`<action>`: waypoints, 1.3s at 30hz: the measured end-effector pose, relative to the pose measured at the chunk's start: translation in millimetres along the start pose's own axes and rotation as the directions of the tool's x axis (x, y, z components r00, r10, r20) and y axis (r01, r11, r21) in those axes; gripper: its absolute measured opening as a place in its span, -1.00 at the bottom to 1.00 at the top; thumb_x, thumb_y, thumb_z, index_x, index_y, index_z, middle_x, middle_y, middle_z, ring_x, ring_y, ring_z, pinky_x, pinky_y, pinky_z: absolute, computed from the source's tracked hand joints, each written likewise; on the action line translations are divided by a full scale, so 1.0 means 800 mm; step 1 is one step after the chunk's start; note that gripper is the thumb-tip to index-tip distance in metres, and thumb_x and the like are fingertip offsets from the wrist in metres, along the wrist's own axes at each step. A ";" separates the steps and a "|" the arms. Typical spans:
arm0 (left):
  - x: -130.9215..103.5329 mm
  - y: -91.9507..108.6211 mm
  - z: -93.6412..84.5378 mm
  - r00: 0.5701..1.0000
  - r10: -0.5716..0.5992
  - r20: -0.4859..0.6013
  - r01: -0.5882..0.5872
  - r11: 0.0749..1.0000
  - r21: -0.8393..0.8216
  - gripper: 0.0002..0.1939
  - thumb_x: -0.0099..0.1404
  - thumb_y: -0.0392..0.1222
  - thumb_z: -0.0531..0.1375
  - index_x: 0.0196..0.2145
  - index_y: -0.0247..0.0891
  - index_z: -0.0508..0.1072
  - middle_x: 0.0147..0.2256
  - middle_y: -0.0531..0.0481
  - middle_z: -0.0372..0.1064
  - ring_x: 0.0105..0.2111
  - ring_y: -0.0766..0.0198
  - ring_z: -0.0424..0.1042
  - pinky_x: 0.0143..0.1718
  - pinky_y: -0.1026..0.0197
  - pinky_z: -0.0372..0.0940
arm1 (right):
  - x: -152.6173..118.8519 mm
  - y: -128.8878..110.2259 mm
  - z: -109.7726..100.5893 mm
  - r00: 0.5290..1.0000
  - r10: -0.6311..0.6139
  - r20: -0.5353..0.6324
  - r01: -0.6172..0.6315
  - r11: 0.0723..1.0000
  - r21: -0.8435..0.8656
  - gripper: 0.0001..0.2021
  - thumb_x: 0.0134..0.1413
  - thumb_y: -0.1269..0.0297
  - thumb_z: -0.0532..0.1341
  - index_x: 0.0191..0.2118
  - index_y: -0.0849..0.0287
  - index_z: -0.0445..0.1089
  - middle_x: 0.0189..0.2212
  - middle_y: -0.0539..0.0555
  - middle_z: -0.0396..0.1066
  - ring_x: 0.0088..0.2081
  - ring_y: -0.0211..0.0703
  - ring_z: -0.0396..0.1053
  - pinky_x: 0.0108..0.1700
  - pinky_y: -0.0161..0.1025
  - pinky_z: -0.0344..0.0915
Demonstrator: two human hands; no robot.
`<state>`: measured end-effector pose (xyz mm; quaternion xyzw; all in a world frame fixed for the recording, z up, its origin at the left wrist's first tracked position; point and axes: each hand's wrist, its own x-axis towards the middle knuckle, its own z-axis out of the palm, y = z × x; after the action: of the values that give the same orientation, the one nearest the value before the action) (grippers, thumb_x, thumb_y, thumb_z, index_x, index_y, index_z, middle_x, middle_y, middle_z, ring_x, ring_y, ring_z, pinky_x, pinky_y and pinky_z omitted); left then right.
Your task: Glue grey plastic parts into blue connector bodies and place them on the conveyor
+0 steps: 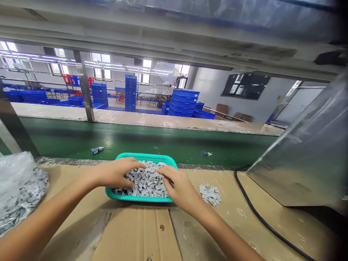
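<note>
Two hands (115,172) (179,185) over a basket (136,198) of grey parts (148,181)

The basket stands at the far side of the bench (217,224), midway between left and right, probably so that both hands reach it equally; its rim seems to keep the small loose parts from scattering; they cover its floor in a jumbled heap. The left hand comes over the left side, thumb well apart from the fingers, a wide grip with nothing seen in it; the right hand comes over the right side, thumb and fingers bent closer together, but I cannot tell whether it pinches a part.

At the near left a clear bag (19,192) holds many similar grey pieces, its film perhaps keeping them together; right of the basket a small pile (210,195) lies loose, apart from the rest. Cardboard (138,232) lies at the near side, perhaps to protect the surface; beyond the bench, a green belt (163,139) bears two small devices (97,150) (206,153), one left, one right; farther off stand stacked blue crates (183,101), contents hidden.
</note>
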<state>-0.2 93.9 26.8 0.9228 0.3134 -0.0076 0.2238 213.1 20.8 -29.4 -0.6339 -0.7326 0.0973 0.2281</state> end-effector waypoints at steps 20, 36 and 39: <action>0.018 0.023 0.027 0.937 0.091 -0.339 -0.160 0.970 -0.183 -0.67 0.18 -0.23 -0.03 -0.07 -0.18 0.26 -0.10 0.06 0.17 -0.11 0.35 0.16 -0.09 0.29 0.10 | -0.008 -0.019 -0.008 0.986 -0.025 -0.164 0.039 0.996 0.084 -0.69 0.05 0.16 -0.04 -0.22 0.05 0.40 -0.27 -0.23 0.21 -0.28 -1.07 0.09 -0.20 -0.93 -0.03; 0.028 0.043 0.039 0.984 -0.107 -0.142 -0.103 0.309 -0.945 -0.74 -0.07 -0.25 0.26 -0.48 -0.46 0.27 -0.57 0.00 0.26 -0.53 0.45 0.28 -0.46 0.39 0.23 | -0.010 -0.034 -0.032 0.678 -0.573 -0.459 0.392 0.811 -0.434 -0.84 -0.08 0.38 0.09 -0.42 0.04 0.41 -0.30 -0.30 0.18 -0.21 -0.96 0.04 -0.12 -0.82 0.02; 0.027 0.046 0.042 0.987 -0.092 -0.133 -0.108 0.240 -0.965 -0.73 -0.07 -0.24 0.27 -0.48 -0.46 0.26 -0.55 -0.01 0.28 -0.52 0.47 0.28 -0.46 0.42 0.22 | -0.010 -0.035 -0.038 0.652 -0.611 -0.449 0.445 0.788 -0.426 -0.85 -0.08 0.40 0.09 -0.44 0.12 0.41 -0.29 -0.26 0.19 -0.18 -0.92 0.04 -0.10 -0.80 0.02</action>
<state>43.1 66.7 8.1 0.5870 0.2635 0.2630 0.7189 203.2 3.6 7.9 -0.4148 -0.7902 -0.2701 0.3613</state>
